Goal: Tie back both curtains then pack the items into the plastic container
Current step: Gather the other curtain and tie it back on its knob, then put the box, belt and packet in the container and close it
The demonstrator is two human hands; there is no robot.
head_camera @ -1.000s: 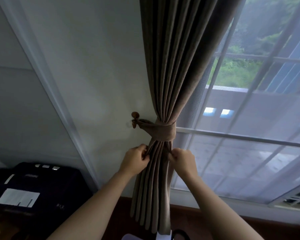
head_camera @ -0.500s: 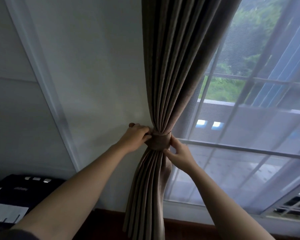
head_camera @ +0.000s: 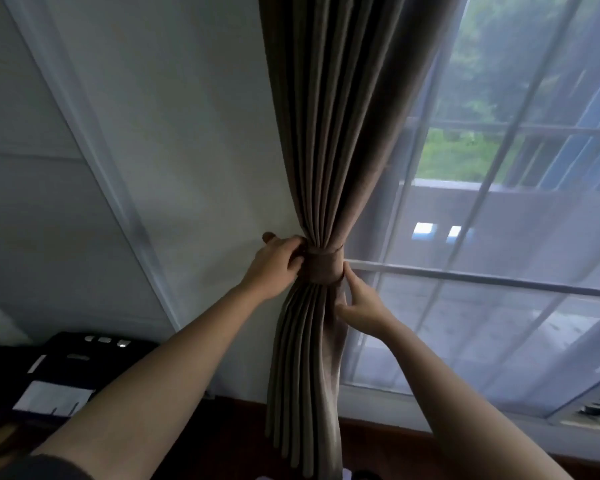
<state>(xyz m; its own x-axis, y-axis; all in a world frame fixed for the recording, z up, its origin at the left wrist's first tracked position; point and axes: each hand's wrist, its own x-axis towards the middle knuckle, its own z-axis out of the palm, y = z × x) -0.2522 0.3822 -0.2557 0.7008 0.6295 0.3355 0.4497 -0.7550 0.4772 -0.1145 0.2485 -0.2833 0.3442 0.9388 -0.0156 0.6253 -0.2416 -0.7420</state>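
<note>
The brown curtain [head_camera: 326, 133] hangs gathered into tight folds, and a brown band [head_camera: 324, 268] wraps round it at the height of both hands. The left hand [head_camera: 274, 268] has its fingers [head_camera: 293, 249] curled onto the band's left end, gripping it. Just above those knuckles, a small round knob [head_camera: 267, 236] sticks out from the white wall [head_camera: 187, 133].

The right hand [head_camera: 361, 306] sits at the band's other side and slightly lower. Its forefinger [head_camera: 347, 277] reaches up to touch the band's lower right edge, and its thumb [head_camera: 340, 307] lies against the folds just under the band. Its other fingers are hidden behind the cloth, so I cannot tell whether this hand grips or only steadies.

Beyond the right fingers hangs a sheer white curtain [head_camera: 499, 323], with a pale window rail [head_camera: 465, 277] running off from the forefinger's tip. Well below the left fingers, beside that forearm, sits a black box [head_camera: 66, 362] with pale buttons and a white sheet [head_camera: 54, 398] on top. What kind of box it is I cannot tell. The curtain's hem hangs down toward a dark floor [head_camera: 395, 445].
</note>
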